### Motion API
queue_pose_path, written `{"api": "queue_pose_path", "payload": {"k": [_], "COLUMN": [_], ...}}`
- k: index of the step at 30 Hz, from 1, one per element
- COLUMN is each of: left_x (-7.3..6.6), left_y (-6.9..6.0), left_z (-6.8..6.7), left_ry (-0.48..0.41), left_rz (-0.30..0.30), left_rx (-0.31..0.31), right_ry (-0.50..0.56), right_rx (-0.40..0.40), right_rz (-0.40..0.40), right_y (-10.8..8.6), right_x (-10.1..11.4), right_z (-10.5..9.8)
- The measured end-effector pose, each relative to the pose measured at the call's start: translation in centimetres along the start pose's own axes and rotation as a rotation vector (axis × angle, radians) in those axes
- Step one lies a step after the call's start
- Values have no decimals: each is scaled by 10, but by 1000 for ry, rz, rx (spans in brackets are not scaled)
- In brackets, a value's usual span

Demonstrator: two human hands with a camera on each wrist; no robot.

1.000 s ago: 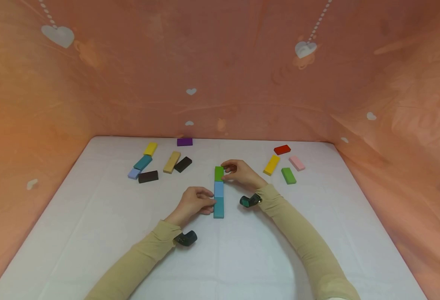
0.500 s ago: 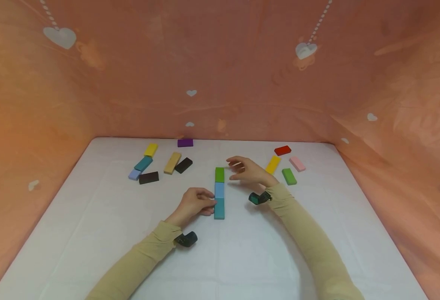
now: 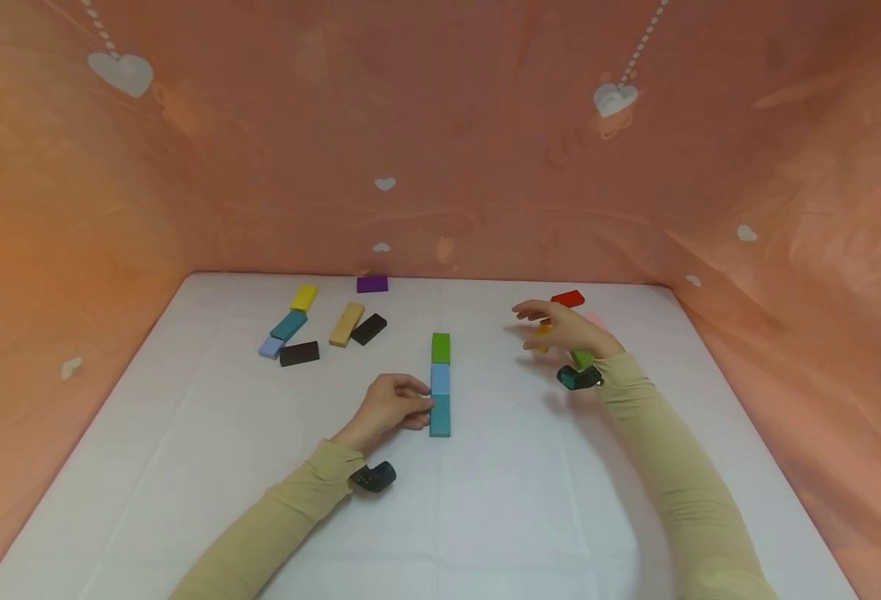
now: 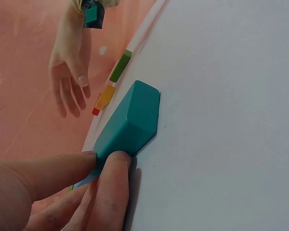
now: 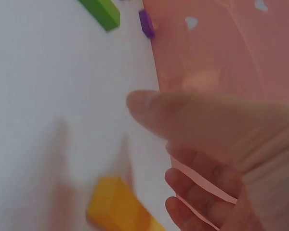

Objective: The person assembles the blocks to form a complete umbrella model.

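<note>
In the head view a straight row lies on the white table: a teal block (image 3: 441, 419), a light blue block (image 3: 440, 379) and a green block (image 3: 441, 348), end to end. My left hand (image 3: 383, 408) rests against the left side of the teal block; its thumb and a fingertip touch the block's edge (image 4: 130, 120) in the left wrist view. My right hand (image 3: 569, 327) hovers with spread fingers over the right group, holding nothing. Below it lies a yellow-orange block (image 5: 115, 207), partly covered in the head view.
Around the right hand lie a red block (image 3: 568, 298), a pink block (image 3: 595, 319) and another green block (image 3: 582, 360). Several blocks sit at the left, including a purple block (image 3: 372, 284) and a tan block (image 3: 346, 324). Pink cloth (image 3: 440, 125) walls the table's back and sides.
My right hand has left the green block at the row's far end and moved right, over the yellow-orange block. The left hand stays at the teal block.
</note>
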State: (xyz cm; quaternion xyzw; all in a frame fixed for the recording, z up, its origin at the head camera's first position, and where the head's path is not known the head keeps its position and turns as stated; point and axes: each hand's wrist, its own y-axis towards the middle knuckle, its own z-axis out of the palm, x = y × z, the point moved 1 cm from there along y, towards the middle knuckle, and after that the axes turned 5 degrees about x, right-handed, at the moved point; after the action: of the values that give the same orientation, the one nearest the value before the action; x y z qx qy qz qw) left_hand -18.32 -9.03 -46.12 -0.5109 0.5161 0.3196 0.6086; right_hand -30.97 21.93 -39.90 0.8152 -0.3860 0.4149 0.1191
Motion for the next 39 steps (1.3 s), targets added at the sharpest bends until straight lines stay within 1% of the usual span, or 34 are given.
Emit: {"api": "queue_pose_path", "payload": {"k": [4,7,9,15,18,22,28,33,39], "left_x": [0,0,0,0,-1,-1,-1,-2,0], "left_y": [0,0,0,-1,-2,-2,-1,0,0], "left_z": [0,0,1,1,1,1,2,2,1], "left_ry": [1,-3,-3,-3,-12,-15,-8,11,3], "left_rz": [-7,-11,-7,-12,-15,-27,-20,-12,-13], "left_rx": [-4,-6,-8,-15,-10,-14,-16,-21,-20], "right_ry": [-53,-101,-114,-106,-86,-50,-2,-29,-50], "right_rx": [-16,-25,-29,-49,-65,-91,-120,-135,-156], "right_rz": [56,84,101,169,184,186,165,138,160], "right_y": [-9,-14,-17,-21,-21,-19,-14,-10,-9], "right_x": [-6,-12,-16,-28,-32,-38,-44,-46,-46], "right_z": [-10,-15,-17,-19,-20,-20,-20,-19,-15]}}
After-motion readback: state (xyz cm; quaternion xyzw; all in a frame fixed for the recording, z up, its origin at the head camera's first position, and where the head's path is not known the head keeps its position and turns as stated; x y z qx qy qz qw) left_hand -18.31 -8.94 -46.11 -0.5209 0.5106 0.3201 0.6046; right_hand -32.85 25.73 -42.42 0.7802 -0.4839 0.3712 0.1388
